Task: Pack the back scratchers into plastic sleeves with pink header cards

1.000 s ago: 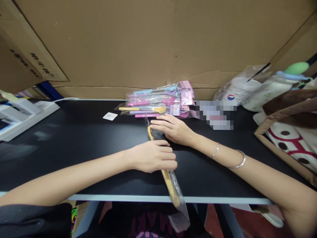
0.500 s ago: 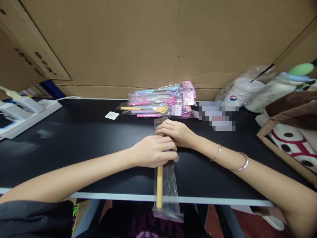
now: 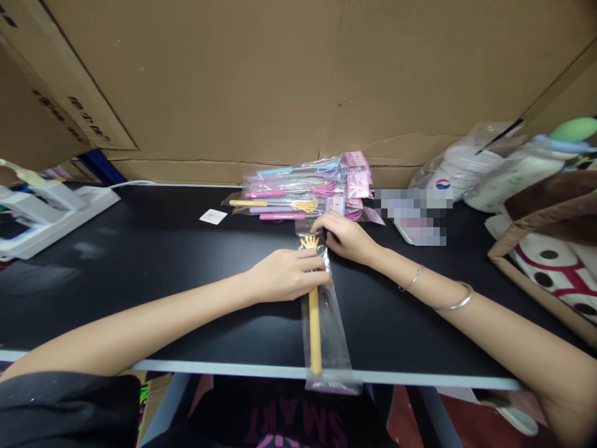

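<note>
One yellow scratcher, lying lengthwise inside a clear bag, splayed head at the far end, handle pointing back toward the wearer; near end of the bag hanging just past the edge of the black table. Left hand curled across the shaft below the head, apparently closed on it through the film, thumb hidden. Right hand bent at the bag's far end, fingertips at the film; whether pinching or merely resting, cannot tell. As for progress: apparently fully bagged; sealing at the far end impossible to make out; no printed card visible on this one, unlike on the stacked packets just beyond, and not yet laid among them, so probably unfinished. Left of the packets, a small white card; farther left, a power strip. Behind everything, cardboard.
</note>
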